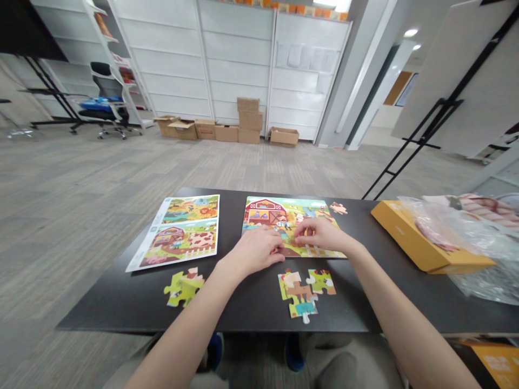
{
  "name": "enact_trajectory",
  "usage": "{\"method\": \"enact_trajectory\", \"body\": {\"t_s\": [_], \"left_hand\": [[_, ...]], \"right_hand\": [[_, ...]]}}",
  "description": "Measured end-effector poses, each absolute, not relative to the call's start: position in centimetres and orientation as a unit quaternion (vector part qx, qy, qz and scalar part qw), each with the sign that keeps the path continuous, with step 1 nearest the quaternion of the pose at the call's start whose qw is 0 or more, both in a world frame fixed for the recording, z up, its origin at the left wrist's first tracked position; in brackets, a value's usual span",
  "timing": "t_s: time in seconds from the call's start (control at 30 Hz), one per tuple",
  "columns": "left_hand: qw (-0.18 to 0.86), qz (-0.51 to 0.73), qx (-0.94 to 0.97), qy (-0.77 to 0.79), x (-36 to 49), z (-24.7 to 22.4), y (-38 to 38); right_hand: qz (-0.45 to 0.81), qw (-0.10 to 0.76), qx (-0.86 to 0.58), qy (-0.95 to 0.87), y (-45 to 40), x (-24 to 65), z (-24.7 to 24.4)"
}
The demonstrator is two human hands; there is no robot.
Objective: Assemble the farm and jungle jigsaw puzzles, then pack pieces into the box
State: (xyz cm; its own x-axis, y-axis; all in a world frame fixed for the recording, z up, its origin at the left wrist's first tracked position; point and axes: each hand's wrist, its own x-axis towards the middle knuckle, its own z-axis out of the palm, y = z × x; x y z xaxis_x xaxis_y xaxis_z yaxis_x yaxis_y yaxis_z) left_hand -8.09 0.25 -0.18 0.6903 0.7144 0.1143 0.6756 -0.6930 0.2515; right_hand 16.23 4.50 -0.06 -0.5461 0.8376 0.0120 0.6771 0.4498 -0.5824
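Black desk held loose pieces close, likely for easy reach; left hand and right hand curled at the puzzle, grip unclear

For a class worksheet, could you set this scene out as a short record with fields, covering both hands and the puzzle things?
Surface: black table
Puzzle board: farm picture with a red barn
Left hand: at the board's near left side
Right hand: over the board, fingers bent; grip unclear
Printed sheet: left of the board, two pictures
Loose pieces: mostly nearer the person than board and sheet
Yellow box: right of the board
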Motion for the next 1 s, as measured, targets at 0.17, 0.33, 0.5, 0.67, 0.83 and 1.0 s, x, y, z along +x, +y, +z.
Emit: {"method": "enact_trajectory", "body": {"t_s": [0.17,0.33,0.5,0.67,0.83,1.0], "left_hand": [[0.093,0.094,0.909,0.396,-7.8,0.1,0.3],[0.079,0.091,0.908,0.402,-7.3,-0.1,0.2],[0.108,0.106,0.897,0.417,-8.1,1.0,-0.7],[0.158,0.086,0.847,0.5,-13.9,4.6,-2.7],[0.149,-0.077,0.757,0.631,-20.6,5.9,-5.4],[0.161,-0.138,0.727,0.653,-21.9,4.2,-6.8]], "right_hand": [[0.334,0.112,-0.412,-0.84,3.6,15.9,0.9],[0.35,0.094,-0.416,-0.834,3.3,16.0,0.7],[0.359,0.086,-0.411,-0.834,3.6,16.1,0.4],[0.318,0.127,-0.433,-0.834,3.9,16.1,0.5],[0.287,0.155,-0.443,-0.835,4.0,16.0,0.4],[0.277,0.145,-0.449,-0.837,4.3,16.0,0.2]]}}
